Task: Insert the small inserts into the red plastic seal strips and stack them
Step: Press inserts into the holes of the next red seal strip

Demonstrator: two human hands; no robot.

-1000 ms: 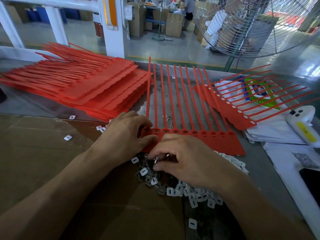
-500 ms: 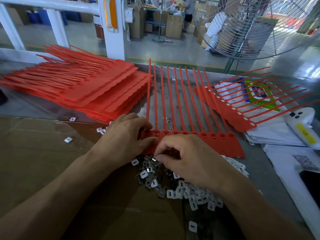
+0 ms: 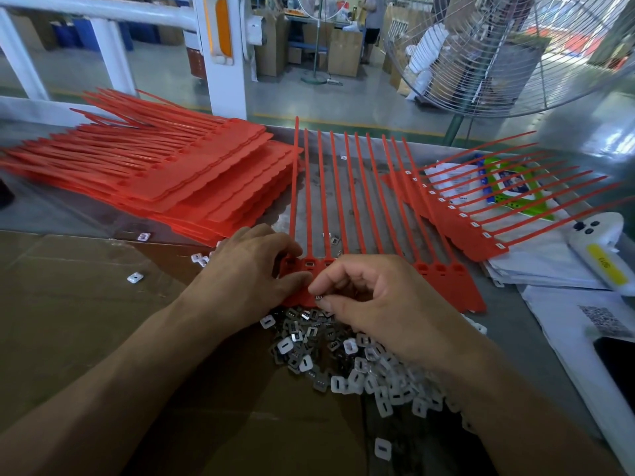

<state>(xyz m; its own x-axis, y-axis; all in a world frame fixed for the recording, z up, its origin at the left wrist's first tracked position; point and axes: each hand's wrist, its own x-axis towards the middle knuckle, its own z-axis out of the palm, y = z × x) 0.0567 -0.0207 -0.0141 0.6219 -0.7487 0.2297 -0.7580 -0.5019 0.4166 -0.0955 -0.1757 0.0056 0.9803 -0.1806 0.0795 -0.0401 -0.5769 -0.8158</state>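
Red seal strips joined in one comb-like sheet (image 3: 360, 207) lie at the centre of the table (image 3: 515, 317), tails pointing to 12 o'clock and the tab edge toward the person. The left hand (image 3: 247, 273) rests on the sheet's left end, fingers curled over the first sockets and the thumb pressing the tab. The right hand (image 3: 374, 297), touching the left at the thumb tips, pinches one small insert (image 3: 319, 297) between thumb and forefinger just above the tab, its other fingers curled in. A loose heap of inserts (image 3: 360, 359) lies at 6 o'clock from the sheet, partly under the right wrist. A tall stack of sheets (image 3: 192, 180) sits at 10 o'clock, and a fitted sheet (image 3: 481, 214) lies angled on papers (image 3: 536, 269) at 3 o'clock. A fan (image 3: 515, 56) stands at 1 o'clock.
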